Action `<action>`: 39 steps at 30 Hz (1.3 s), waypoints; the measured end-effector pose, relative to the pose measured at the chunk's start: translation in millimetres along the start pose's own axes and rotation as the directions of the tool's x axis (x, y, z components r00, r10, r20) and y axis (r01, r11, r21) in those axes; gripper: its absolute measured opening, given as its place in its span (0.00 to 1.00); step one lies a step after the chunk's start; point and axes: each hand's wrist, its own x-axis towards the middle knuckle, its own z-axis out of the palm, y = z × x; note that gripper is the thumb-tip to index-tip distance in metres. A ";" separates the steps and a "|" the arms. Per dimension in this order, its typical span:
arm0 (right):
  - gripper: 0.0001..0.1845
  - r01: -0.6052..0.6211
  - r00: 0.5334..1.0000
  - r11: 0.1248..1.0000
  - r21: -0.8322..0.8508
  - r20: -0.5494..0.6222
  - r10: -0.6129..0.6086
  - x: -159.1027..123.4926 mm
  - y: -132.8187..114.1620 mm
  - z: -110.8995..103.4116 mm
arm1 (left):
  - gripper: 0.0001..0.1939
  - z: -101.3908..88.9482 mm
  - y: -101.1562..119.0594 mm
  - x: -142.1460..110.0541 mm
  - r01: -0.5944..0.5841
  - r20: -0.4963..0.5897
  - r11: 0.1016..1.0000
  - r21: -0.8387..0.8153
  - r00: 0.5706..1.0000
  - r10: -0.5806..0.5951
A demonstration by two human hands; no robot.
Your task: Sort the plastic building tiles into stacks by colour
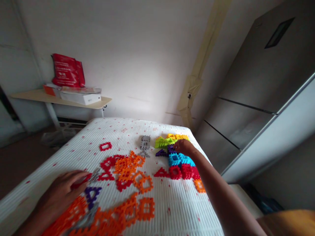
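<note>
My left hand (pixel 57 193) lies on the white mat (pixel 172 203) at the near left, fingers bent over red and grey flat plastic pieces (pixel 94 176). Loose orange square tiles (pixel 130 168) and a purple triangle (pixel 92 193) lie around it. My right hand (pixel 183 146) reaches far across to sorted stacks at the right. Its fingers are closed on a purple piece (pixel 171 149), between the lime-green stack (pixel 162 142) and the cyan stack (pixel 179 159). A yellow-orange stack (pixel 177 136) lies behind and a red stack (pixel 184 171) in front.
A grey piece stack (pixel 145 143) and a lone red square (pixel 105 146) lie further back on the mat. A low shelf (pixel 36 96) with a red bag (pixel 67 69) and a white box stands at the wall. A refrigerator (pixel 258 85) stands at the right.
</note>
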 end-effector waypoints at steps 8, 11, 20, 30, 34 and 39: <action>0.14 -0.021 0.999 0.994 -0.104 0.038 0.025 6.7 -1.8 7.4 | 0.23 -3.1 1.8 -1.2 0.061 0.084 0.992 -0.107 0.995 -0.052; 0.13 -0.026 0.999 0.992 -0.125 0.040 0.031 7.8 -1.3 9.2 | 0.22 -1.7 1.3 -1.1 0.054 0.069 0.994 -0.099 0.997 -0.047; 0.13 -0.028 0.998 0.988 -0.151 0.058 0.037 11.5 -3.5 11.1 | 0.22 -4.0 3.2 -0.1 0.041 0.056 0.997 -0.070 0.998 -0.037; 0.13 -0.025 0.997 0.991 -0.132 0.069 0.035 10.3 -5.5 6.5 | 0.21 -0.1 -4.8 0.1 0.033 0.050 0.998 -0.055 0.998 -0.030; 0.14 -0.018 1.000 0.996 -0.088 0.012 0.019 3.5 -16.3 -3.2 | 0.20 -1.7 -0.5 -1.3 -0.023 0.043 1.000 -0.018 0.999 0.024; 0.12 0.180 0.983 0.981 0.076 -0.057 -0.176 -10.9 -68.4 -10.1 | 0.17 -0.6 2.8 -4.0 -0.051 0.000 0.999 0.002 0.999 0.051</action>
